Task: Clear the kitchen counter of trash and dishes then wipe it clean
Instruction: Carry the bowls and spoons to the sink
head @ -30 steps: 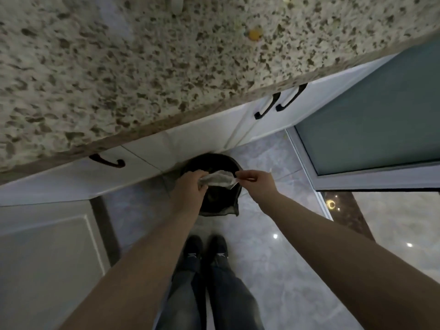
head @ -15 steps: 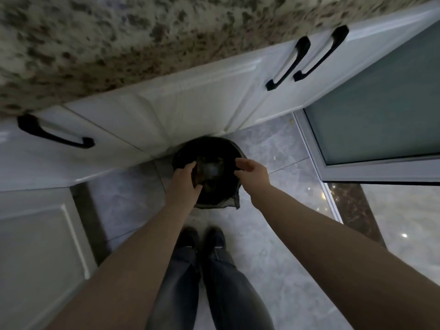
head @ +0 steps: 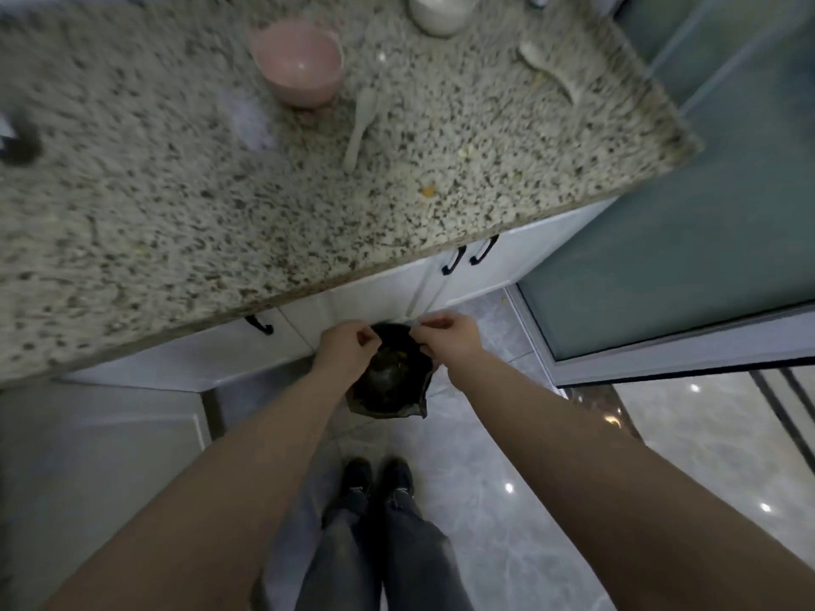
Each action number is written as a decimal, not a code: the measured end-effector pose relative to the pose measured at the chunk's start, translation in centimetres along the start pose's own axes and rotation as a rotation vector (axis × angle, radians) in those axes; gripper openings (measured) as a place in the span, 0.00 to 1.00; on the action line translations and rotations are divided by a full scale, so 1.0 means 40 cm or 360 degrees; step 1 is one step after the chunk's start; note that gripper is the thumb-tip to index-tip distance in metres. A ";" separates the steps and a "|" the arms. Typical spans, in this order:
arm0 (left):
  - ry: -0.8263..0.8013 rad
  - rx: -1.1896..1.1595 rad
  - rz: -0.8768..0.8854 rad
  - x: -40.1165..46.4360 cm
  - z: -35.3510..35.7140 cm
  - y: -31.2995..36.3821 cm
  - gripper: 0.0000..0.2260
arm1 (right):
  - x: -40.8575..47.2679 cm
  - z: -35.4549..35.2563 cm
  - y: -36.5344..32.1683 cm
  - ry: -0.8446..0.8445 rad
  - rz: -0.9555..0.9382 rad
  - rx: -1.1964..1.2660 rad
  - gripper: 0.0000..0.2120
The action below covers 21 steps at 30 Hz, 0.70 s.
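While both hands [head: 346, 346] [head: 450, 335] hover over the bin [head: 390, 381], floor [head: 507, 500] lies open behind.

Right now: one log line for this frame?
phase: trash disposal | left hand: over bin, empty | right hand: same | trash bin: floor | pink bowl, spoon: on counter

This is a home kitchen. A speckled granite counter [head: 264, 191] runs across the room, with white cabinet doors [head: 379, 297] and black curved handles [head: 453, 260] below it. On the stone sit a pink bowl [head: 300, 63], a pale spoon [head: 361, 125], a second spoon [head: 549, 72] and a white bowl [head: 439, 11], among scattered food crumbs [head: 427, 191]. The floor is glossy grey tile [head: 529, 500], and a frosted glass sliding door [head: 688, 240] stands at the counter's end. A black-lined bin [head: 390, 381] stands against the cabinets.
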State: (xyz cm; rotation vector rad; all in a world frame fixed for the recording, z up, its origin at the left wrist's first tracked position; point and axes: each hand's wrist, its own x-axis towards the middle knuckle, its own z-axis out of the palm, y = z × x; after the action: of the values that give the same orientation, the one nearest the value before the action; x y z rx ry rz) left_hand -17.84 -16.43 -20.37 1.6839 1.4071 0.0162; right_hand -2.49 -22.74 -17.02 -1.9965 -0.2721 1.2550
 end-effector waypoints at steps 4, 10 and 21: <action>-0.0013 -0.0010 0.0110 -0.072 -0.126 0.134 0.08 | -0.115 -0.024 -0.175 -0.0048 -0.0118 -0.0001 0.09; 0.0142 -0.0102 0.0279 -0.140 -0.308 0.292 0.12 | -0.270 -0.052 -0.397 -0.0099 -0.0449 0.0050 0.08; 0.0249 -0.0144 0.0550 -0.224 -0.496 0.431 0.08 | -0.370 -0.090 -0.532 0.0026 -0.0633 0.0043 0.09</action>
State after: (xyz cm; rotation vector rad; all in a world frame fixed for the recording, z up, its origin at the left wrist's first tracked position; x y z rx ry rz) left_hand -18.14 -10.10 6.68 1.8611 1.1904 0.4071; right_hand -2.54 -17.53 8.61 -1.8153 -0.6079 0.9817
